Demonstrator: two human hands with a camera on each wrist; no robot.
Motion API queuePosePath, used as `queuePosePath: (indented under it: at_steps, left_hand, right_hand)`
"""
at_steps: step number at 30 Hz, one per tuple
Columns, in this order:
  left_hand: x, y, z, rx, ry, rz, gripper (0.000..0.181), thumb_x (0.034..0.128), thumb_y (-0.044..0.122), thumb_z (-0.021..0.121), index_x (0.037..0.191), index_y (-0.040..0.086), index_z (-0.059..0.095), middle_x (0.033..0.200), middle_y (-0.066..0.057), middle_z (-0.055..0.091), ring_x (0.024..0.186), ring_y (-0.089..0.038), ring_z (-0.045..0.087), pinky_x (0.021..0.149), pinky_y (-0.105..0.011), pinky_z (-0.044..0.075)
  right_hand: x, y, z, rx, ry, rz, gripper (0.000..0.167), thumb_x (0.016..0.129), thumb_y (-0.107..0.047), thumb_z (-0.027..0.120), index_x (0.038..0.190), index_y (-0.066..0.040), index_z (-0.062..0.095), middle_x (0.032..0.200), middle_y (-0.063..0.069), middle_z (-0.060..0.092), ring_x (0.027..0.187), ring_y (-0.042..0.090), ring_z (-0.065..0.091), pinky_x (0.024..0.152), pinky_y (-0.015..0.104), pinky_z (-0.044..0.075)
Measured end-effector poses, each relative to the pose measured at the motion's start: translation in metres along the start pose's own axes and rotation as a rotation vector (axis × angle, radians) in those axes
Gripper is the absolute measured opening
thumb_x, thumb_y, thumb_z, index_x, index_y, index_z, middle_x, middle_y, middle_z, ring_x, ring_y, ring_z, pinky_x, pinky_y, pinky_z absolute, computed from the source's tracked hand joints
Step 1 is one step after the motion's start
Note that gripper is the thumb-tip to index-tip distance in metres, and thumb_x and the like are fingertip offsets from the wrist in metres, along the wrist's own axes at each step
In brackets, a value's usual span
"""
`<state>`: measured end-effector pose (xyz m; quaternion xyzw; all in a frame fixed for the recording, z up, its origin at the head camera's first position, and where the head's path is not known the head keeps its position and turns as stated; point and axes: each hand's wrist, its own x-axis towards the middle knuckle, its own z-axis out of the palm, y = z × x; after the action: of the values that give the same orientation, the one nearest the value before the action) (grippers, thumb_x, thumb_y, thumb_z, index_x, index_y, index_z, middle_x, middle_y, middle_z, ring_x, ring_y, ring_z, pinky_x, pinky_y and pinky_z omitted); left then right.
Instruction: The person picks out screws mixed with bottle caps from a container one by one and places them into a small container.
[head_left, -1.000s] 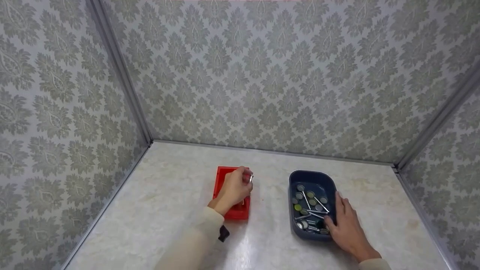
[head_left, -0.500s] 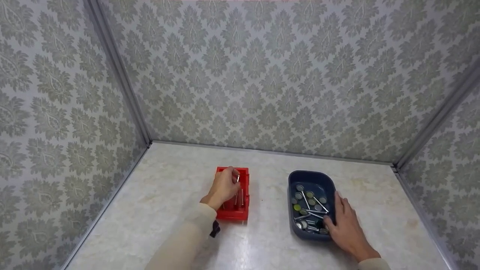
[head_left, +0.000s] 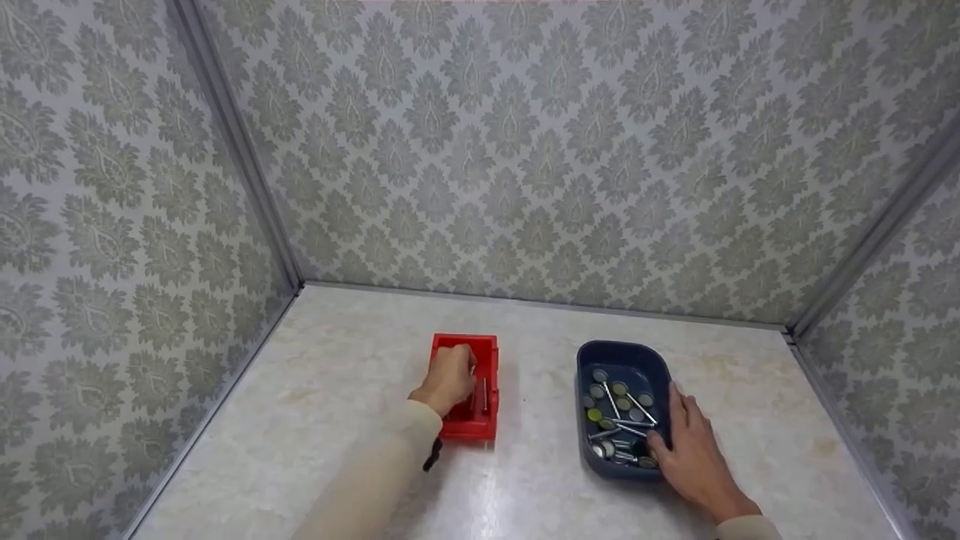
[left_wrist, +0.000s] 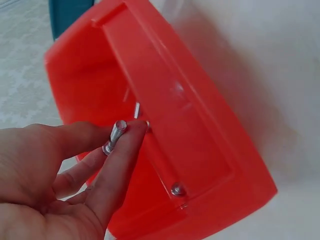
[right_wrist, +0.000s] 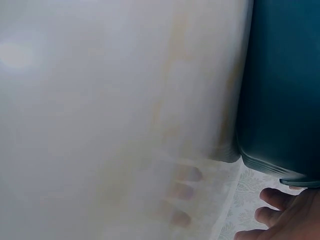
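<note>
My left hand is low inside the red bin. In the left wrist view the thumb and fingers of my left hand pinch a silver screw above the bin's inside. Other screws lie in the red bin, one along its right side. My right hand lies along the right side of the dark blue container, its thumb over the rim. In the right wrist view, fingers of my right hand show beside the container's wall.
Inside the blue container lie several round caps, one of them yellow-green, and several long screws. The light tabletop is bordered by patterned walls at the back and both sides.
My left hand has moved left from the red bin's right edge and then down into the bin, the screw still pinched. My right hand stays at the blue container.
</note>
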<state>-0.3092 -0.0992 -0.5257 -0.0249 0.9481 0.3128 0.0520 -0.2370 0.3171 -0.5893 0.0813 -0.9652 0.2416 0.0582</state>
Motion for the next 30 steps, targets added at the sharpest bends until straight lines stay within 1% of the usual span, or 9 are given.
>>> queuePosePath:
  at_steps: [4, 6, 13, 18, 22, 26, 28, 30]
  left_hand:
    - [0.0011, -0.0003, 0.001, 0.017, 0.0, 0.003, 0.028, 0.1078, -0.004, 0.074, 0.135, 0.003, 0.075, 0.127, -0.017, 0.083, 0.11, -0.024, 0.076, 0.113, -0.056, 0.067]
    - [0.0012, 0.0, 0.0014, 0.01, -0.003, -0.004, 0.027, 0.1078, -0.006, 0.072, 0.133, 0.003, 0.075, 0.124, -0.017, 0.083, 0.108, -0.024, 0.075, 0.113, -0.056, 0.067]
    - [0.0028, -0.0003, 0.0028, 0.022, -0.003, 0.015, 0.023, 0.1099, -0.009, 0.066, 0.127, 0.004, 0.075, 0.11, -0.016, 0.083, 0.1, -0.023, 0.074, 0.109, -0.05, 0.068]
    - [0.0021, -0.0013, 0.0024, 0.046, -0.002, 0.027, 0.022, 0.1105, -0.009, 0.064, 0.126, 0.002, 0.075, 0.109, -0.016, 0.081, 0.098, -0.024, 0.072, 0.105, -0.047, 0.068]
    - [0.002, -0.0013, 0.0007, 0.08, 0.012, 0.045, 0.022, 0.1108, -0.009, 0.063, 0.126, 0.0, 0.076, 0.108, -0.017, 0.082, 0.095, -0.023, 0.071, 0.101, -0.046, 0.069]
    - [0.0024, 0.0006, -0.0008, 0.073, 0.022, 0.045, 0.025, 0.1119, -0.009, 0.061, 0.129, 0.0, 0.078, 0.113, -0.018, 0.084, 0.097, -0.023, 0.074, 0.103, -0.048, 0.07]
    - [0.002, 0.003, -0.0021, 0.062, 0.029, 0.038, 0.027, 0.1119, -0.009, 0.061, 0.131, 0.001, 0.078, 0.12, -0.018, 0.085, 0.104, -0.024, 0.078, 0.108, -0.05, 0.069]
    - [0.0011, 0.0065, -0.0036, 0.052, 0.034, 0.029, 0.029, 0.1111, -0.008, 0.065, 0.135, 0.002, 0.077, 0.128, -0.018, 0.085, 0.112, -0.025, 0.08, 0.112, -0.054, 0.068]
  right_hand:
    - [0.0009, 0.0, -0.0011, 0.001, 0.002, -0.002, 0.092, 0.115, -0.026, 0.066, 0.182, 0.007, 0.014, 0.178, 0.045, 0.029, 0.162, 0.069, 0.037, 0.134, 0.083, 0.032]
    - [0.0016, -0.0003, -0.0017, 0.004, 0.003, -0.003, 0.092, 0.115, -0.026, 0.066, 0.183, 0.007, 0.014, 0.179, 0.045, 0.028, 0.163, 0.069, 0.036, 0.134, 0.083, 0.031]
    - [0.0019, -0.0008, -0.0019, 0.007, -0.007, 0.006, 0.092, 0.115, -0.026, 0.066, 0.183, 0.006, 0.013, 0.182, 0.046, 0.024, 0.165, 0.07, 0.032, 0.135, 0.084, 0.028]
    - [0.001, -0.0011, -0.0007, 0.007, -0.014, 0.016, 0.091, 0.116, -0.027, 0.064, 0.183, 0.006, 0.012, 0.182, 0.047, 0.022, 0.166, 0.072, 0.029, 0.135, 0.084, 0.028]
    - [0.0003, -0.0013, 0.0001, 0.006, -0.011, 0.017, 0.091, 0.116, -0.027, 0.063, 0.183, 0.007, 0.012, 0.182, 0.047, 0.023, 0.165, 0.072, 0.03, 0.135, 0.084, 0.029]
    - [-0.0007, -0.0014, 0.0005, 0.011, -0.017, 0.023, 0.091, 0.116, -0.028, 0.063, 0.183, 0.007, 0.012, 0.182, 0.046, 0.023, 0.166, 0.071, 0.029, 0.135, 0.084, 0.027]
    - [-0.001, -0.0012, 0.0006, 0.011, -0.019, 0.026, 0.091, 0.116, -0.028, 0.063, 0.183, 0.006, 0.012, 0.182, 0.047, 0.022, 0.166, 0.071, 0.028, 0.136, 0.084, 0.026]
    - [-0.0013, -0.001, 0.0007, 0.011, -0.017, 0.025, 0.091, 0.116, -0.027, 0.064, 0.183, 0.006, 0.012, 0.182, 0.047, 0.021, 0.166, 0.072, 0.028, 0.136, 0.084, 0.026]
